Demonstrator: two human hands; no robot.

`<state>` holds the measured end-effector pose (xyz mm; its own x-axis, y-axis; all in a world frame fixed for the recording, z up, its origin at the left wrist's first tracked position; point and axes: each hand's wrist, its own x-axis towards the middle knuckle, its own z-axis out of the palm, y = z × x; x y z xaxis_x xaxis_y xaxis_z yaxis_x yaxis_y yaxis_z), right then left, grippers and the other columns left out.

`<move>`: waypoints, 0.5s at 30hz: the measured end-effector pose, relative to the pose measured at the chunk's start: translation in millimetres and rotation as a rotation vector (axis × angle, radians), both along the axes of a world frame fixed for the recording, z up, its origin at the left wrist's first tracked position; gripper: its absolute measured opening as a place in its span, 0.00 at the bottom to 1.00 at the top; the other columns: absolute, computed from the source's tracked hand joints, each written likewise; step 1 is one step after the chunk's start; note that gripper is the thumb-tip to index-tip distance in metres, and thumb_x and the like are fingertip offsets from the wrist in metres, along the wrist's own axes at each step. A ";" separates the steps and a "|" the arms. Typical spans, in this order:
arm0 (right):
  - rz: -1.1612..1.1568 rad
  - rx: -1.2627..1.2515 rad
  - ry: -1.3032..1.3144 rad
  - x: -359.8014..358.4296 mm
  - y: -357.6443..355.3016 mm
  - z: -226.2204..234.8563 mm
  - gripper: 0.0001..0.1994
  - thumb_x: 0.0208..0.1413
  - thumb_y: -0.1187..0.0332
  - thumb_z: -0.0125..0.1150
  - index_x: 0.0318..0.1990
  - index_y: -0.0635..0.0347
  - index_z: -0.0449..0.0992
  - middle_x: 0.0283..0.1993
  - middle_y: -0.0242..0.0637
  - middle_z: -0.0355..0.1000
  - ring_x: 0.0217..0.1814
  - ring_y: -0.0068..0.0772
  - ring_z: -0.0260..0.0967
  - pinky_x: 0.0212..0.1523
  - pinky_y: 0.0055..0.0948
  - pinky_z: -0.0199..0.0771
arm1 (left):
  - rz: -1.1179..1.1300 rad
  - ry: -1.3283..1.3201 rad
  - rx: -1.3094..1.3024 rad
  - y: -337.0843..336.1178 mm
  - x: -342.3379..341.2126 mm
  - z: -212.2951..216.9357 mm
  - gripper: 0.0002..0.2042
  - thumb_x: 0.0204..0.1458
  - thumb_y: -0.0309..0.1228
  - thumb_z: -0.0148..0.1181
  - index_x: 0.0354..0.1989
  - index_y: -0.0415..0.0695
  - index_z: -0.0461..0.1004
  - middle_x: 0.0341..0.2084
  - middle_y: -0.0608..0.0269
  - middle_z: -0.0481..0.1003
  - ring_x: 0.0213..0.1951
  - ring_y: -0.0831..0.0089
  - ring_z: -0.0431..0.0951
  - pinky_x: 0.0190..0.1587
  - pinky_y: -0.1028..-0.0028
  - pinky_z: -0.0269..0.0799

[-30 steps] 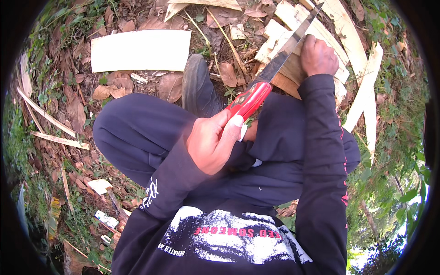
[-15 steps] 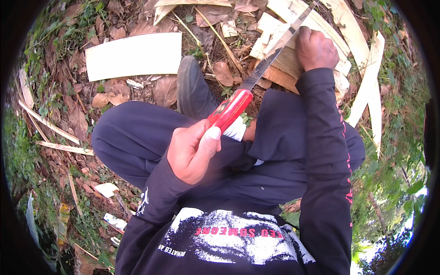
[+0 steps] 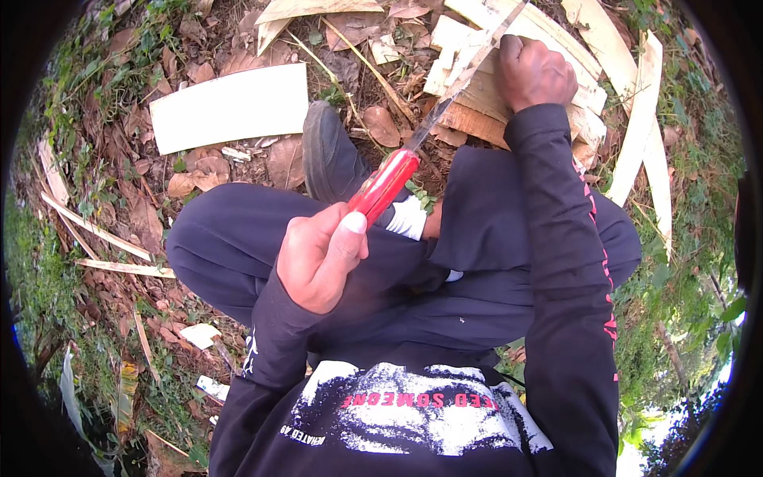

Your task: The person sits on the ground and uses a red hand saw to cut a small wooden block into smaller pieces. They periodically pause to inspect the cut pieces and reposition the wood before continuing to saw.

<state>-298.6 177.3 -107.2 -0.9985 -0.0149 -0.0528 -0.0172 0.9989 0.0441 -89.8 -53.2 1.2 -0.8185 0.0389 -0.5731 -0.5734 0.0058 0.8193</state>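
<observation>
My left hand (image 3: 322, 258) is closed around the red handle of a long knife (image 3: 385, 187), the thumb lying along the handle. Its narrow blade slants up and right over a stack of pale split wood pieces (image 3: 477, 123), and the far tip is blurred. Beside the blade, my right hand (image 3: 536, 73) is curled into a fist on top of that stack. Whatever its fingers grip is hidden beneath the hand.
A curved pale board (image 3: 230, 107) lies on leafy ground at the left, beyond my crossed legs (image 3: 238, 238). My dark shoe (image 3: 332, 151) is close to the knife. Long wood strips (image 3: 642, 119) lie at the right, thinner ones (image 3: 95, 226) at the far left.
The knife and my left hand have shifted slightly left, drawing the blade back a little across the wood. My right fist keeps its place on the stack. The whole view has tilted slightly.
</observation>
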 end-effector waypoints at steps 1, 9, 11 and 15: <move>-0.025 -0.004 -0.004 0.9 -0.8 4.2 0.20 0.53 0.53 0.47 0.30 0.55 0.83 0.30 0.54 0.77 0.32 0.60 0.75 0.40 0.49 0.74 | -0.022 0.024 -0.008 -2.1 -0.4 -2.5 0.21 0.65 0.38 0.46 0.20 0.38 0.67 0.10 0.73 0.61 0.14 0.86 0.57 0.19 0.79 0.47; -0.076 -0.069 -0.039 0.8 -4.2 10.1 0.23 0.54 0.50 0.44 0.33 0.56 0.84 0.31 0.59 0.76 0.37 0.63 0.75 0.45 0.50 0.74 | -0.013 -0.001 -0.005 -2.7 7.8 13.8 0.20 0.65 0.37 0.46 0.21 0.38 0.67 0.12 0.73 0.62 0.15 0.87 0.56 0.19 0.79 0.47; -0.075 -0.069 -0.013 -1.0 -2.5 6.6 0.23 0.54 0.50 0.44 0.33 0.56 0.83 0.31 0.60 0.76 0.37 0.63 0.75 0.46 0.50 0.74 | -0.022 -0.015 -0.030 -0.2 1.4 11.1 0.20 0.65 0.37 0.46 0.21 0.38 0.67 0.12 0.73 0.62 0.15 0.87 0.56 0.19 0.79 0.48; -0.063 -0.057 0.032 4.2 -3.4 8.1 0.25 0.54 0.52 0.42 0.29 0.60 0.84 0.28 0.57 0.77 0.31 0.58 0.76 0.42 0.46 0.74 | -0.032 -0.004 -0.066 2.3 4.1 16.9 0.20 0.65 0.37 0.46 0.21 0.38 0.67 0.11 0.73 0.62 0.15 0.86 0.56 0.20 0.79 0.49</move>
